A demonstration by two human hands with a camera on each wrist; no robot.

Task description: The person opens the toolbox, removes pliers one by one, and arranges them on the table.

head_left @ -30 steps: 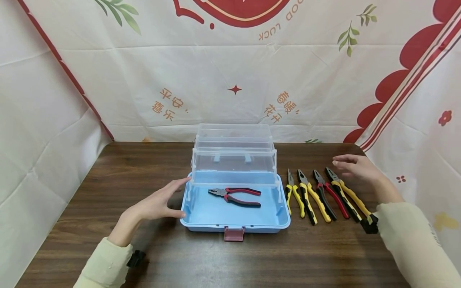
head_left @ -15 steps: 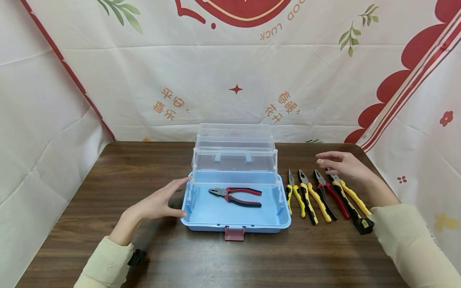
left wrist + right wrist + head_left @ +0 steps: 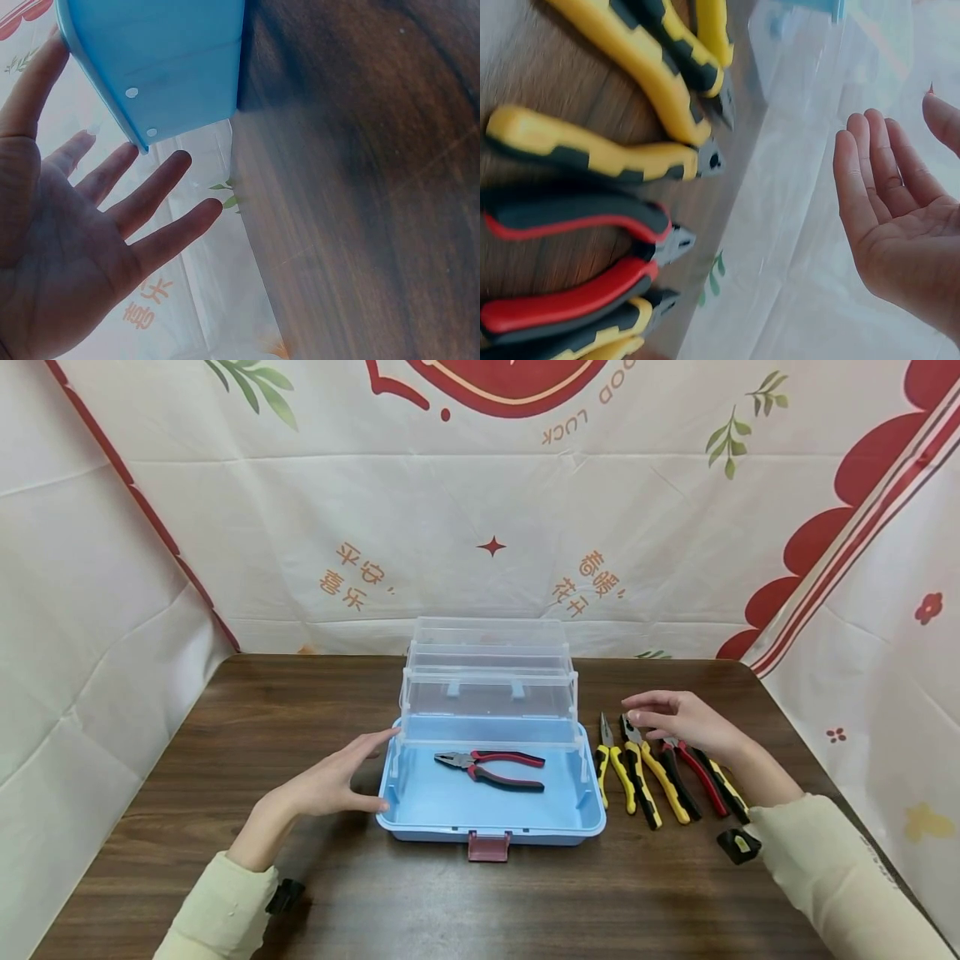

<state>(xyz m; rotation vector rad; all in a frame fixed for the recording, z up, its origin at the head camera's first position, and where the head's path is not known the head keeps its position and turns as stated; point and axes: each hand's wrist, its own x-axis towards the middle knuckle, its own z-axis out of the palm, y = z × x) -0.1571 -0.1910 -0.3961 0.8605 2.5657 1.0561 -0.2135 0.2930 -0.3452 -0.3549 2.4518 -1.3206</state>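
Note:
A light blue toolbox [image 3: 420, 814] with a raised clear lid stands mid-table. Red-and-black pliers [image 3: 507, 768] lie inside it, jaws to the left. My left hand [image 3: 330, 781] spreads its fingers at the box's left side, thumb and fingertips touching the rim. Above the row of pliers on the right hovers my right hand [image 3: 686, 720], its fingers loosely bent and holding nothing. Under and beside it lie yellow-and-black long-nose pliers [image 3: 617, 768], wider yellow-and-black pliers [image 3: 652, 772], red-and-black pliers [image 3: 577, 296] and another yellow-and-black pair [image 3: 607, 334], partly hidden by the hand and arm in the head view.
Clear tray tiers [image 3: 491, 693] rise at the back of the box. A reddish latch [image 3: 488, 847] hangs at its front. A printed cloth [image 3: 480, 502] stands behind the brown wooden table [image 3: 480, 910] and along both sides.
My right hand has moved left along the row, from the rightmost pliers to over the middle ones. My left hand stays at the box's rim.

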